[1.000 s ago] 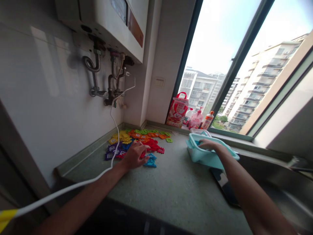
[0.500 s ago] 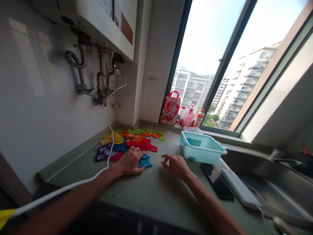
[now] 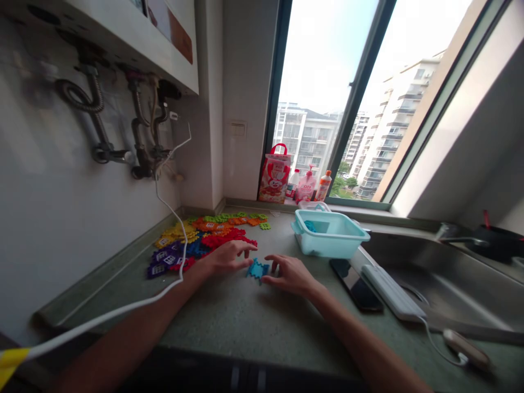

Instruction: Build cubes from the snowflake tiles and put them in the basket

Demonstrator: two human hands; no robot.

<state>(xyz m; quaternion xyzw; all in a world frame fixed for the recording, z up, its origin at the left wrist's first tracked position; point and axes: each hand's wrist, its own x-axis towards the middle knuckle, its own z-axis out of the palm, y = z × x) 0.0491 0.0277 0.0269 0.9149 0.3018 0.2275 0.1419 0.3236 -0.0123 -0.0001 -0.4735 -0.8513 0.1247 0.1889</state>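
Observation:
A blue interlocking toy tile (image 3: pixel 257 269) lies on the grey countertop (image 3: pixel 254 322) between my two hands. My left hand (image 3: pixel 226 256) rests on the counter with fingers stretched toward the tile's left edge. My right hand (image 3: pixel 289 274) has curled fingers pinching the tile's right side. Behind my left hand spreads a pile of coloured tiles (image 3: pixel 196 240) in purple, yellow, orange, red and green. A light blue plastic bin (image 3: pixel 329 233) stands to the right of the pile, with a blue piece inside.
A black phone (image 3: pixel 355 277) and a white oblong device (image 3: pixel 392 285) with a cable lie right of the bin, beside a steel sink (image 3: pixel 458 284). A white cable (image 3: pixel 164 207) hangs from wall pipes. A red bag (image 3: pixel 274 173) and bottles (image 3: pixel 307 185) stand at the window.
My right hand left the bin, came down to the counter and took hold of a blue tile in front of the pile. My left hand moved slightly right. The view shifted rightward.

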